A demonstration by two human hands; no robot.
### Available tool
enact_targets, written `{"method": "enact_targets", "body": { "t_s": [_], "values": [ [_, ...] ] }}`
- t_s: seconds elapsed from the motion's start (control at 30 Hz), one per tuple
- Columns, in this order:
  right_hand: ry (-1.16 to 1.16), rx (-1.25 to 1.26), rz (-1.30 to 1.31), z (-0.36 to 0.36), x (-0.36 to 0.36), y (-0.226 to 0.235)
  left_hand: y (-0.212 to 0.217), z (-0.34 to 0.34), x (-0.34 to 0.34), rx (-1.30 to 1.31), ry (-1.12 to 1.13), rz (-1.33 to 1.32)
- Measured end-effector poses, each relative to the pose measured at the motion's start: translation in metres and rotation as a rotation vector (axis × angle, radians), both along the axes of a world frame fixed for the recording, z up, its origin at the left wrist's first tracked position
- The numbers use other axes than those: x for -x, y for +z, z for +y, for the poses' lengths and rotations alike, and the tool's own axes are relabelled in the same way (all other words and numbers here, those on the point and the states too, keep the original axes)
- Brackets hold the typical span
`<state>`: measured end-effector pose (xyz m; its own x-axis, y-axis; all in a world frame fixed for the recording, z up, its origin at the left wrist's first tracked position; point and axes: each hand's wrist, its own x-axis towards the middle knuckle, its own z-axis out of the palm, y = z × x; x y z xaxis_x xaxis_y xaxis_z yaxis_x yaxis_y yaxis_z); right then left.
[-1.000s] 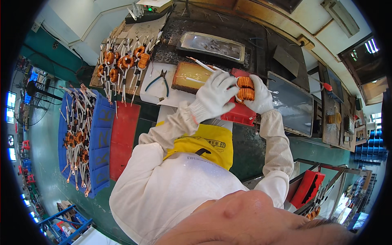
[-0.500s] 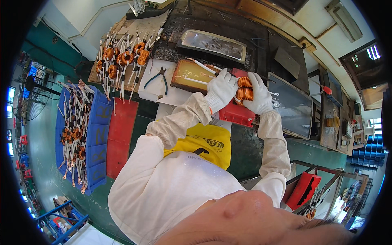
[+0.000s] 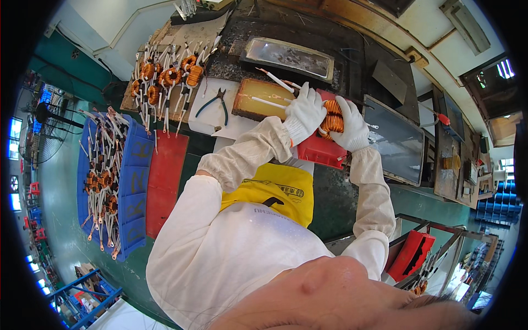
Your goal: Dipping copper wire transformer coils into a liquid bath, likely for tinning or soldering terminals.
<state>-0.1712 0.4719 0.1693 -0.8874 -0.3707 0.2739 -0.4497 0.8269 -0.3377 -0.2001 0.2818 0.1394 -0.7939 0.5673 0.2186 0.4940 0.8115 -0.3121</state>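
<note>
My right hand [image 3: 352, 127], in a white glove, is closed round a copper-wound toroidal coil [image 3: 332, 117] above a red plastic bin [image 3: 321, 152]. My left hand [image 3: 304, 115], also gloved, is closed at the coil's left side. White-sleeved leads [image 3: 270, 103] stick out leftward past its fingers, over a shallow tray [image 3: 246, 98] of amber material. Its fingertips are partly hidden, and so is where the leads join the coil. Left of the tray, pliers [image 3: 219, 105] with dark teal handles lie open on a white sheet.
Behind the amber tray sits a metal-rimmed rectangular pot [image 3: 290, 57] with a silvery surface. Several finished-looking coils [image 3: 170, 77] with white leads lie at the back left. A blue crate [image 3: 132, 176] of more coils stands at left. A grey framed panel [image 3: 393, 140] lies at right.
The coil has turned a little between my hands, and my right fingers have shifted on it. The white leads have swung slightly; the view has moved a little.
</note>
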Motion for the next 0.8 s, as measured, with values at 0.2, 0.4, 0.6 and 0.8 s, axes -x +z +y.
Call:
{"method": "enact_targets", "body": {
  "t_s": [0.2,0.4,0.6,0.8],
  "values": [
    [0.015,-0.002,0.006,-0.001,0.002,0.0,-0.024,-0.002,0.004,-0.223,-0.035,0.026],
    [0.005,-0.041,-0.005,-0.004,0.003,0.003,-0.026,-0.006,0.006,-0.354,-0.076,-0.044],
    [0.01,-0.124,-0.02,-0.013,0.007,0.012,-0.024,-0.013,0.003,-0.469,-0.07,-0.043],
    [0.005,-0.169,-0.028,-0.021,0.009,0.017,-0.031,-0.015,0.008,-0.47,-0.06,-0.059]
  ]
}}
